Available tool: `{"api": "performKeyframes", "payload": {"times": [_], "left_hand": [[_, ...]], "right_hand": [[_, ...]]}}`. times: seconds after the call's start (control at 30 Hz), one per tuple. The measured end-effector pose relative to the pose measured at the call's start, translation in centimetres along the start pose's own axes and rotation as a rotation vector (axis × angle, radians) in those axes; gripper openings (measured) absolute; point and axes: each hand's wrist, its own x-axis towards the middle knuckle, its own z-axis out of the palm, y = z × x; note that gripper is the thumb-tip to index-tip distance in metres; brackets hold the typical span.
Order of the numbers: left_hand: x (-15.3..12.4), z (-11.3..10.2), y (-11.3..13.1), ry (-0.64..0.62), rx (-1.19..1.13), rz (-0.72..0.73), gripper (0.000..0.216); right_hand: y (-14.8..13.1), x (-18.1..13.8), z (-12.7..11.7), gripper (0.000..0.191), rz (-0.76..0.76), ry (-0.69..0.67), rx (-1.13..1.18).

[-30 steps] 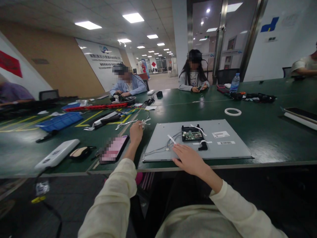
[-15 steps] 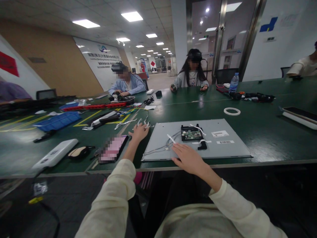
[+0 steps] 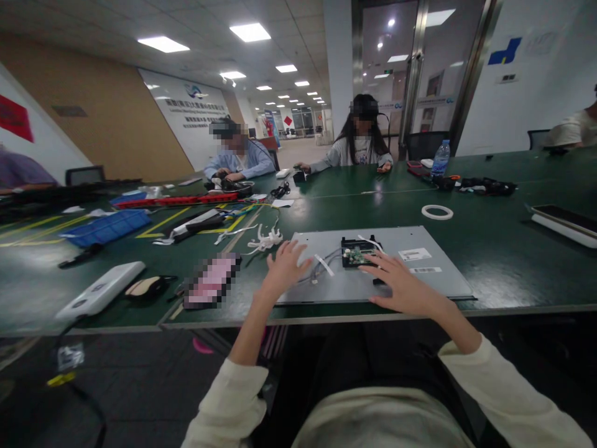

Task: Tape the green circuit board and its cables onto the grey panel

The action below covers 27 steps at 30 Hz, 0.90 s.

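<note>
A flat grey panel (image 3: 345, 289) lies on the green table in front of me. A small green circuit board (image 3: 355, 256) in a black frame sits on it, with thin grey cables (image 3: 305, 278) running left. One white tape strip (image 3: 324, 265) crosses the cables. My left hand (image 3: 285, 271) is over the panel's left edge, fingers spread, holding nothing. With its fingers apart, my right hand (image 3: 403, 287) hovers over or rests on the panel, fingertips near the board and hiding part of the black frame. Whether it touches cannot be told. Crumpled white strips (image 3: 268, 239) lie just beyond my left hand.
Left of the panel are a phone (image 3: 212, 280), a computer mouse (image 3: 148, 287), a white oblong device (image 3: 102, 289) and a blue tray (image 3: 109, 228). A white tape roll (image 3: 437, 212) lies behind right. Two people sit across the table near a water bottle (image 3: 441, 158).
My left hand has moved right from the white strips to the panel's left edge. My right hand has shifted right, from the tape strip to the board. The person opposite has reached toward a black object.
</note>
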Motion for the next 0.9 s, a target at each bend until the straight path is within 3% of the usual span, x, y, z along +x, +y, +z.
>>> {"api": "performKeyframes", "payload": {"times": [0.1,0.2,0.47,0.6,0.8,0.9], "left_hand": [[-3.0,-0.4,1.3,-0.290,-0.068,0.189,0.059],[-4.6,-0.2,2.1,-0.351,-0.074,0.207,0.072],[-3.9,1.1,2.8,-0.245,-0.088,0.185,0.076],[-3.2,2.5,4.7,-0.124,-0.057,0.128,0.070],[-2.3,4.8,10.1,0.139,0.022,0.092,0.052],[-2.1,5.4,11.5,0.187,0.024,0.114,0.045]], "right_hand": [[2.4,-2.8,-0.1,0.068,0.169,-0.060,-0.096],[3.7,-4.5,0.2,0.072,0.247,-0.105,-0.132],[3.1,-5.6,0.1,0.071,0.321,-0.105,-0.154],[4.0,-7.0,0.7,0.069,0.409,-0.061,-0.219],[9.7,-7.8,-0.3,0.064,0.457,-0.055,-0.247],[13.1,-6.6,-2.0,0.065,0.433,-0.084,-0.218]]}}
